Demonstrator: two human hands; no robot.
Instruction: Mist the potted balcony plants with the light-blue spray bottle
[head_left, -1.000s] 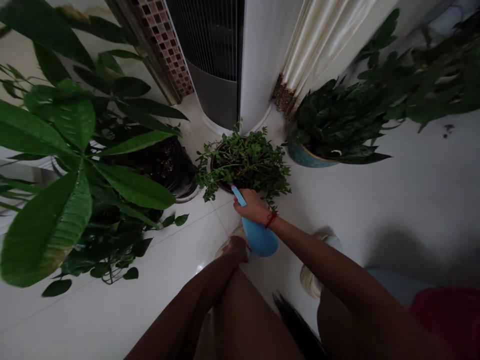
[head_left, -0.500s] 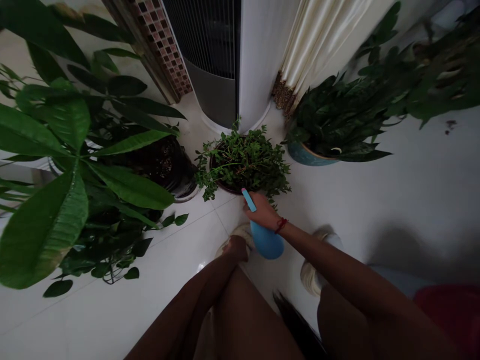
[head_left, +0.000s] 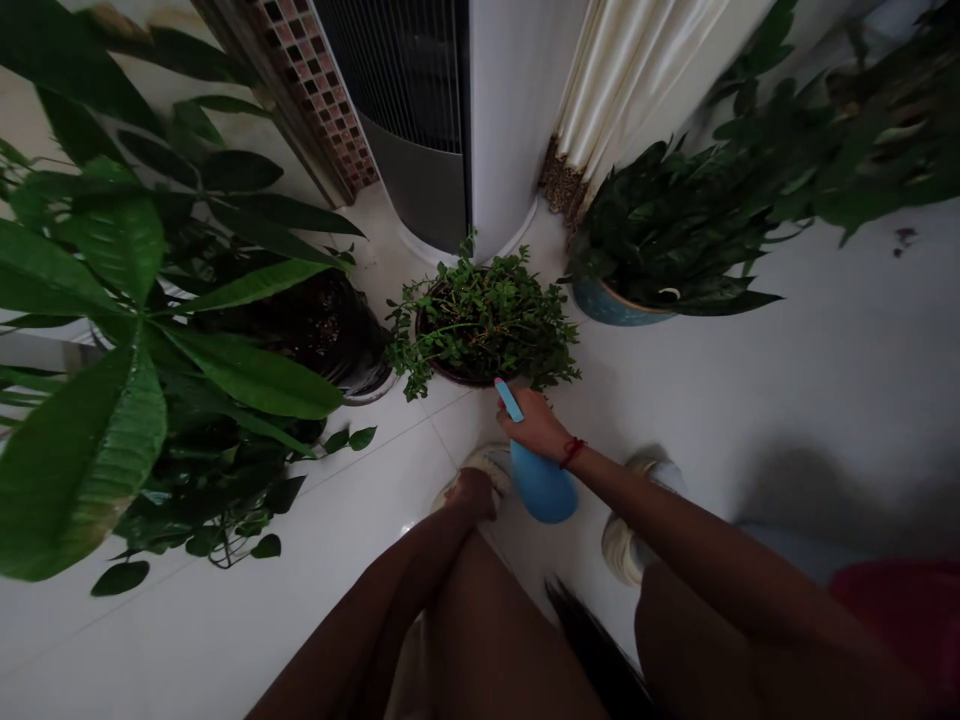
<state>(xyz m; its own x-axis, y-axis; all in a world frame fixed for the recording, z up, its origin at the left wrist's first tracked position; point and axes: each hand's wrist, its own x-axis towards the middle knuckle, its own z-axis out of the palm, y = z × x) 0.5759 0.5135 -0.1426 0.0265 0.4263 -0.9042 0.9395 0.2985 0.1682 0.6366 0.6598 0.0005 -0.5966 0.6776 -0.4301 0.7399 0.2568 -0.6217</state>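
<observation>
My right hand (head_left: 531, 424) is shut around the neck of a blue spray bottle (head_left: 544, 484), just below the front edge of a small-leaved plant (head_left: 480, 325). The bottle's bulbous body hangs below my hand, and its light blue nozzle lever (head_left: 508, 399) points up and left toward the foliage. A red string circles my right wrist. My left hand (head_left: 472, 493) hangs low beside a white shoe (head_left: 484, 465), holding nothing visible, with its fingers hidden. The plant's dark pot (head_left: 439, 360) shows only in part beneath the leaves.
A broad-leaved plant (head_left: 90, 440) in a dark pot (head_left: 330, 330) fills the left. A blue glazed pot (head_left: 607, 305) holds dark foliage at right. Behind stand a floor-standing air conditioner (head_left: 405, 100) and a cream curtain (head_left: 637, 80). White tiles cover the floor.
My right hand and the spray bottle have shifted to the right along the plant's front edge. The view has drifted slightly, and my left hand has stayed nearly still.
</observation>
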